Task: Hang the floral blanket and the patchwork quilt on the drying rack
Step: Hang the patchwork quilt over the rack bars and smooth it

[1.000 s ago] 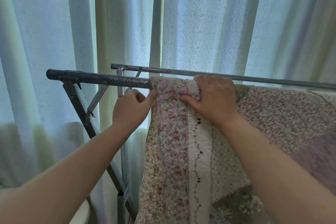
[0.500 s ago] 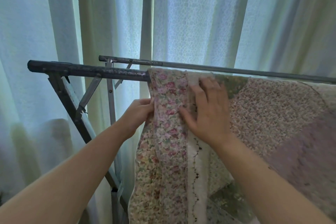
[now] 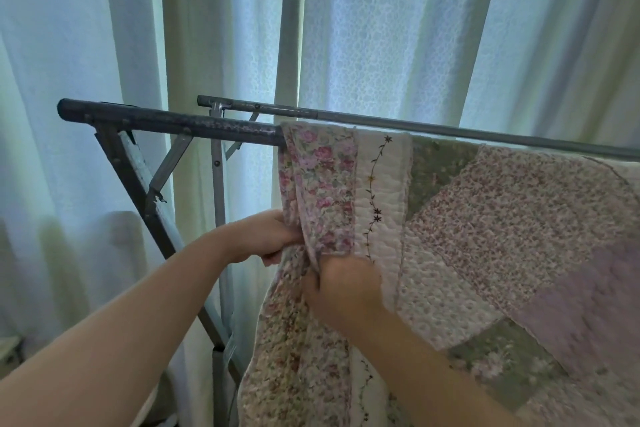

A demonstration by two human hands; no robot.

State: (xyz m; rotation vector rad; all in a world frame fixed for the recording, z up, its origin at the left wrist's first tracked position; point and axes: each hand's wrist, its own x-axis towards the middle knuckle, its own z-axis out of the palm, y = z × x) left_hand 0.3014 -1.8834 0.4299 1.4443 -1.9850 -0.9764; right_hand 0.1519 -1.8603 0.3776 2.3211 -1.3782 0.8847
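Observation:
The patchwork quilt [image 3: 485,218], in pink florals, cream, green and lilac patches, hangs over the near dark bar of the drying rack [image 3: 166,120]. My left hand [image 3: 263,239] grips the quilt's left edge well below the bar. My right hand [image 3: 343,288] pinches the rose-print border strip just beside it, slightly lower. The quilt's lower part runs out of view at the bottom. No separate floral blanket can be told apart in view.
The rack's second, thinner bar [image 3: 381,121] runs behind the first. Its slanted leg [image 3: 138,184] and braces drop at the left. Pale sheer curtains [image 3: 398,28] hang close behind the rack. A low pale shape stands at the lower left.
Both hands have slid down from the bar along the quilt's left edge and now grip it lower. The view has tilted slightly, showing more of the hanging quilt.

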